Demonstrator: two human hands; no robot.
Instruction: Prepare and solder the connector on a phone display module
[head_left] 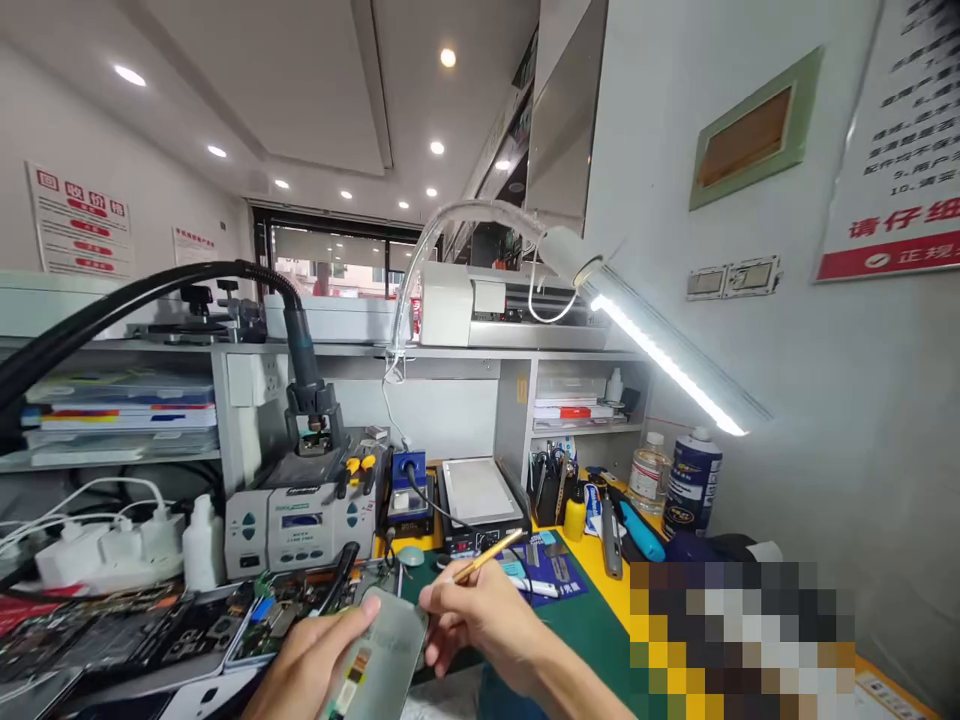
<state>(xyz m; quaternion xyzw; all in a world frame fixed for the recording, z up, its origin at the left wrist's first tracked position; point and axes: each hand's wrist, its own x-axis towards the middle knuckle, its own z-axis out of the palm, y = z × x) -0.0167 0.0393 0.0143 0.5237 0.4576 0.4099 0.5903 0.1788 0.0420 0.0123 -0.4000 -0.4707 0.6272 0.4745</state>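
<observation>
My left hand (pixel 307 660) grips a flat grey phone screen panel (pixel 390 640) by its left side, thumb on the face. A small ribbon connector (pixel 352 680) with copper and yellow parts shows on the panel's lower portion. In my right hand (pixel 480 610) is a slim gold pen-shaped tool (pixel 495 550), its back end pointing up and to the right. The fingers of that hand are at the panel's upper right edge. They hide the tool's working end, so its exact kind cannot be made out.
Opened devices and circuit boards (pixel 112 650) crowd the left. Behind stand a hot-air station (pixel 300 530), a soldering iron stand (pixel 409 490) and a flat heating plate (pixel 480 490). A lit lamp (pixel 667 360) hangs overhead. Bottles (pixel 690 480) stand at right, by the green mat (pixel 585 640).
</observation>
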